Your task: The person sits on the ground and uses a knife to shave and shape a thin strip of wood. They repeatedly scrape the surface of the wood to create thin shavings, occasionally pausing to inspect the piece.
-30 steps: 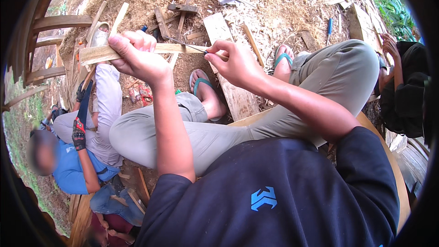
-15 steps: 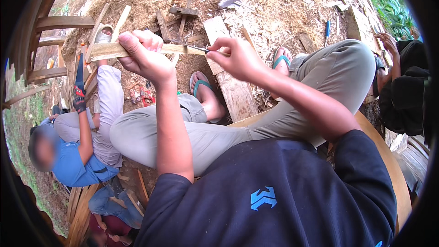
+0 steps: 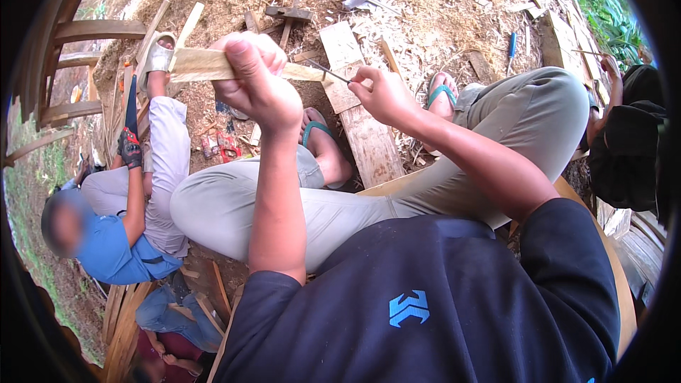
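My left hand (image 3: 261,81) is closed around a pale, narrow wooden strip (image 3: 200,65), thumb along its upper side. The strip's broad end sticks out left of the fist, and its tapered end points right. My right hand (image 3: 384,96) pinches one end of a thin, dark, rod-like tool (image 3: 329,72). The tool slants across the strip's tapered end; I cannot tell whether they touch. Both hands are raised in front of my bent knees.
A wide plank (image 3: 369,143) lies between my sandalled feet. Beyond are a hammer (image 3: 289,13), a blue-handled tool (image 3: 511,45) and wood shavings. At left a person in blue (image 3: 126,254) holds a saw (image 3: 131,110); another person (image 3: 628,142) sits at right.
Both hands have shifted right, and the wooden strip has moved right with the left one. The dark tool has slid from along the strip to its tapered end, at a steeper slant.
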A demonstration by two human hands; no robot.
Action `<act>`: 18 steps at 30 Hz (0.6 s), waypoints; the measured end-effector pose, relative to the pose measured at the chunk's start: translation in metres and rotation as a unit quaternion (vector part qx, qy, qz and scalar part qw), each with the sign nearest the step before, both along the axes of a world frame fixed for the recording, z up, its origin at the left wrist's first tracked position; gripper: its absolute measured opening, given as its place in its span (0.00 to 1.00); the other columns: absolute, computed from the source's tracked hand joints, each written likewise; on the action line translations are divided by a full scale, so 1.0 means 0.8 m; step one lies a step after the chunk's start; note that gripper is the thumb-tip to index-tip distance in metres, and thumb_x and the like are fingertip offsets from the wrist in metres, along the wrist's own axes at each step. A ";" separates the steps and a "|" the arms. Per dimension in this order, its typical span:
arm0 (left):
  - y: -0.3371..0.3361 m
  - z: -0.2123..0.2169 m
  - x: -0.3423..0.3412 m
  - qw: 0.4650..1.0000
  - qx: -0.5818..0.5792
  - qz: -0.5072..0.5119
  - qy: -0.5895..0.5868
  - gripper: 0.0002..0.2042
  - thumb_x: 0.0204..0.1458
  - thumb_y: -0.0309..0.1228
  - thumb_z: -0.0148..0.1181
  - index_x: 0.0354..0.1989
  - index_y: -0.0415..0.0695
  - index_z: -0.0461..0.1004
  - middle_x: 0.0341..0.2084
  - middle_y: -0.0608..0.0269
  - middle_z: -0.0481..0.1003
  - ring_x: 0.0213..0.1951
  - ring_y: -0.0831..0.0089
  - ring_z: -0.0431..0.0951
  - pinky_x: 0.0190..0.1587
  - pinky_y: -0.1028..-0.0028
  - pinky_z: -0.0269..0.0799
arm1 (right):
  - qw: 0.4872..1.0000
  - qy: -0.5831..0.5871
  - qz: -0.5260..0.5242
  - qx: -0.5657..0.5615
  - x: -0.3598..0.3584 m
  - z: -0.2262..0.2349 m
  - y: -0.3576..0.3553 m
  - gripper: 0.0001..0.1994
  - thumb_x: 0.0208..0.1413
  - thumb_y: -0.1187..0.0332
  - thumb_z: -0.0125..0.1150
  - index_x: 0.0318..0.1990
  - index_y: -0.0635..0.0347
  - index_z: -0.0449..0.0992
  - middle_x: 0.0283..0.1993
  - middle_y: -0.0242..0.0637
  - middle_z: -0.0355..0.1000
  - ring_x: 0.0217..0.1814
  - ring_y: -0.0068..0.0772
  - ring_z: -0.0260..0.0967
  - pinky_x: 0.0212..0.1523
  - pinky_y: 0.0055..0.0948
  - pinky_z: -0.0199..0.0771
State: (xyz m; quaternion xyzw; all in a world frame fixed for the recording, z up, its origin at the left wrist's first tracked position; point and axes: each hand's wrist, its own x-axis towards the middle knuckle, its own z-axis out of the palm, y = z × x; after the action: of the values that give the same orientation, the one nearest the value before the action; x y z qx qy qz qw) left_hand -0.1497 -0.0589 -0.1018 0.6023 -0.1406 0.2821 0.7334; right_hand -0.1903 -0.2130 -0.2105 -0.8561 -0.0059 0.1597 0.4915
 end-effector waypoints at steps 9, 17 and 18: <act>0.016 0.003 0.004 0.999 -0.034 0.015 0.010 0.19 0.68 0.39 0.47 0.24 0.48 0.56 0.15 0.76 0.55 0.17 0.87 0.52 0.19 0.81 0.48 | 0.987 0.008 -0.020 0.160 -0.014 0.086 0.010 0.14 0.61 0.61 0.60 0.42 0.64 0.77 0.20 0.46 0.72 0.22 0.31 0.70 0.26 0.35 0.68; 0.028 0.009 0.012 0.996 -0.055 0.062 0.042 0.22 0.68 0.44 0.47 0.20 0.50 0.53 0.13 0.78 0.52 0.16 0.87 0.49 0.19 0.80 0.45 | 0.997 -0.072 0.015 0.039 -0.007 0.080 0.014 0.13 0.61 0.61 0.63 0.42 0.63 0.78 0.29 0.48 0.78 0.28 0.30 0.75 0.31 0.33 0.73; 0.027 0.009 0.011 0.996 -0.050 0.062 0.042 0.22 0.68 0.44 0.47 0.21 0.50 0.54 0.13 0.78 0.52 0.16 0.87 0.49 0.19 0.80 0.45 | 0.998 -0.049 0.016 0.041 -0.008 0.085 0.013 0.13 0.60 0.61 0.63 0.42 0.63 0.78 0.32 0.48 0.79 0.32 0.35 0.79 0.34 0.34 0.75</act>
State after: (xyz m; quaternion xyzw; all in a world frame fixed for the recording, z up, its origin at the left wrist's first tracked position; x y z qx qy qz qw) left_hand -0.1410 -0.0375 -0.0945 0.5840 -0.0583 0.3079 0.7488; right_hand -0.1964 -0.2027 -0.1428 -0.8416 -0.0506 0.1250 0.5230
